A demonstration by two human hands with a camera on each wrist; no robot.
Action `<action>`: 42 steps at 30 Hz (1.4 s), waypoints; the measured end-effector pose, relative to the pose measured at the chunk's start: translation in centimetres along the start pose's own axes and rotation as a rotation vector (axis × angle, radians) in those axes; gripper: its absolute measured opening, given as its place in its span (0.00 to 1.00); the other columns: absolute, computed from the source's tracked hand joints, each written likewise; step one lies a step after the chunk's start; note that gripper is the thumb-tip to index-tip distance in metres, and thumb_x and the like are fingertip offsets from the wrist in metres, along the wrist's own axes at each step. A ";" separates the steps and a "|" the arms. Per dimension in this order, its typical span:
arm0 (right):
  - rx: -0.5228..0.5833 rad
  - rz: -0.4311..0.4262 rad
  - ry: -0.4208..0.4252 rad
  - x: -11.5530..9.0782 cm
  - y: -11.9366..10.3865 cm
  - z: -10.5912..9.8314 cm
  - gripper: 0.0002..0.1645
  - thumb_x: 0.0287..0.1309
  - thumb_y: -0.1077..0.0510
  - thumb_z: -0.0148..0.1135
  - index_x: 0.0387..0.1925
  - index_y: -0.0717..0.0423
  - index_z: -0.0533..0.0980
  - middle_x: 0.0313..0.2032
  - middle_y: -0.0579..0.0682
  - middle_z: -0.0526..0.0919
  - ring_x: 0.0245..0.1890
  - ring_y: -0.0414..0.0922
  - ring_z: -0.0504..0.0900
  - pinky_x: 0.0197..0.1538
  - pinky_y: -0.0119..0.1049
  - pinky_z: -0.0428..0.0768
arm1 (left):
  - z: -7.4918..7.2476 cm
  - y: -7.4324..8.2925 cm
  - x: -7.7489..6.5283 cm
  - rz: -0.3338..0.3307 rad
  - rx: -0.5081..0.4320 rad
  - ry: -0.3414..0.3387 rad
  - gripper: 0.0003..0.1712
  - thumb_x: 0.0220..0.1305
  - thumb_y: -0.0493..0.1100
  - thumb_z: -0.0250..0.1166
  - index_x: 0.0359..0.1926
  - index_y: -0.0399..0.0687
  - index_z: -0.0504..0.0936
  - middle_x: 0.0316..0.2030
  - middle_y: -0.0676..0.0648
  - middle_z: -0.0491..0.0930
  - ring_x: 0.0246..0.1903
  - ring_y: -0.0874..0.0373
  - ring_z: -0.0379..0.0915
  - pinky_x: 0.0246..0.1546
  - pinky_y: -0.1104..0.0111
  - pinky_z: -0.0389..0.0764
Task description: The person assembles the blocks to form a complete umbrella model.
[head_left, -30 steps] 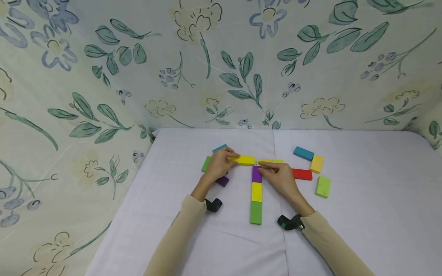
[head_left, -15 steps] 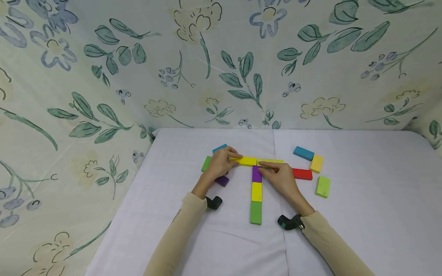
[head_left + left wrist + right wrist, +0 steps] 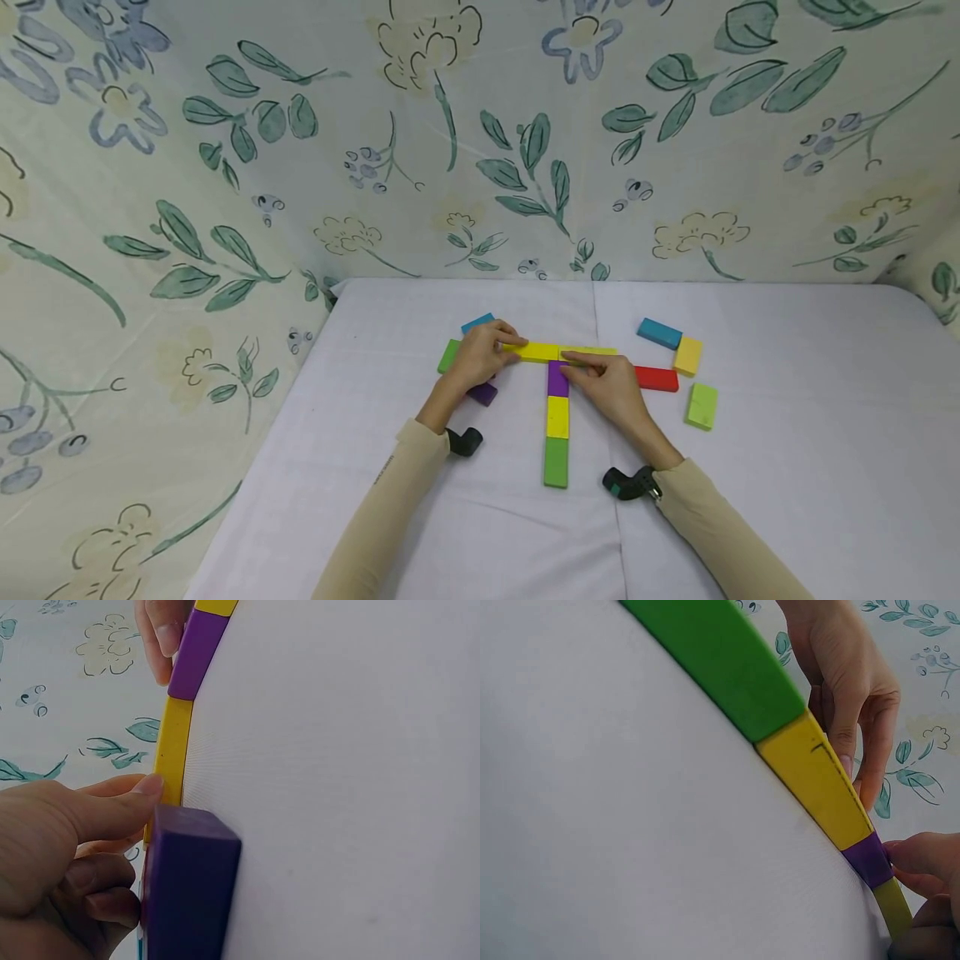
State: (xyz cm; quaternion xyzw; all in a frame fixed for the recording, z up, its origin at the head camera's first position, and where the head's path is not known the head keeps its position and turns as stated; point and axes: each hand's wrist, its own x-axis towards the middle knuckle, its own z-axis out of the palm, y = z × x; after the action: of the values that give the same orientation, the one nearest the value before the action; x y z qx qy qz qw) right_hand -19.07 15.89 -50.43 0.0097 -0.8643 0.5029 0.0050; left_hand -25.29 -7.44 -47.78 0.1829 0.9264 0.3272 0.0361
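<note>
My left hand [image 3: 480, 354] pinches the left yellow block [image 3: 538, 352] between thumb and index finger; in the left wrist view its other fingers curl beneath. That block's right end meets the right yellow block [image 3: 592, 350], making a crossbar. At the joint sits my right hand [image 3: 609, 387], its index finger along the right yellow block and its thumb at the side of the purple block [image 3: 557, 379]. Below the purple block, a yellow block [image 3: 557, 417] and a green block [image 3: 556, 462] continue the stem, end to end.
Around my left hand lie a blue block [image 3: 477, 322], a green block [image 3: 447, 356] and a dark purple block [image 3: 483, 394]. To the right are a red block [image 3: 657, 379], a blue block [image 3: 659, 333], an orange-yellow block [image 3: 687, 356] and a light green block [image 3: 702, 407].
My left hand has slid the left yellow block slightly right, closing the small gap to the other yellow block. My right hand has stayed in place.
</note>
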 end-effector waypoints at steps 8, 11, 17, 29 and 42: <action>0.002 -0.008 -0.001 -0.1 -0.1 0.0 0.19 0.64 0.50 0.73 0.54 0.49 0.87 0.15 0.44 0.62 0.15 0.41 0.60 0.20 0.31 0.56 | 0.0 -0.1 0.0 -0.005 -0.007 -0.005 0.15 0.65 0.38 0.73 0.52 0.53 0.91 0.51 0.50 0.85 0.44 0.56 0.74 0.46 0.67 0.77; 0.003 -0.005 0.000 -0.1 -0.1 0.0 0.19 0.64 0.50 0.73 0.55 0.49 0.87 0.15 0.44 0.62 0.15 0.41 0.60 0.20 0.31 0.56 | 0.0 0.0 0.0 -0.011 -0.010 -0.008 0.15 0.65 0.38 0.73 0.52 0.53 0.91 0.51 0.51 0.84 0.44 0.56 0.74 0.46 0.67 0.77; 0.001 0.001 0.003 -0.1 -0.1 0.0 0.19 0.64 0.50 0.73 0.55 0.49 0.87 0.16 0.45 0.63 0.15 0.41 0.60 0.20 0.30 0.56 | 0.0 0.1 -0.1 -0.006 -0.012 -0.010 0.15 0.65 0.39 0.73 0.52 0.53 0.91 0.50 0.51 0.85 0.43 0.56 0.74 0.45 0.68 0.77; -0.007 -0.003 0.013 -0.1 -0.1 0.0 0.18 0.63 0.50 0.73 0.54 0.49 0.87 0.16 0.44 0.62 0.16 0.41 0.61 0.20 0.30 0.56 | -0.1 0.0 -0.1 0.004 -0.025 -0.015 0.14 0.65 0.39 0.73 0.51 0.52 0.91 0.50 0.50 0.85 0.43 0.55 0.74 0.45 0.68 0.77; -0.015 -0.007 0.007 0.0 -0.1 0.0 0.19 0.64 0.50 0.73 0.55 0.48 0.87 0.16 0.45 0.63 0.16 0.42 0.61 0.21 0.30 0.57 | 0.9 1.8 -0.9 0.010 -0.030 0.044 0.20 0.65 0.48 0.74 0.57 0.56 0.88 0.50 0.49 0.81 0.45 0.55 0.74 0.44 0.70 0.75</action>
State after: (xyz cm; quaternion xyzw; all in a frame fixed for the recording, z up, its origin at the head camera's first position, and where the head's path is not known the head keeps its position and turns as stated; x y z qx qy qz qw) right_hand -19.03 15.88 -50.31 0.0109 -0.8679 0.4966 0.0095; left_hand -23.74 -5.95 -47.39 0.1798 0.9209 0.3453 0.0165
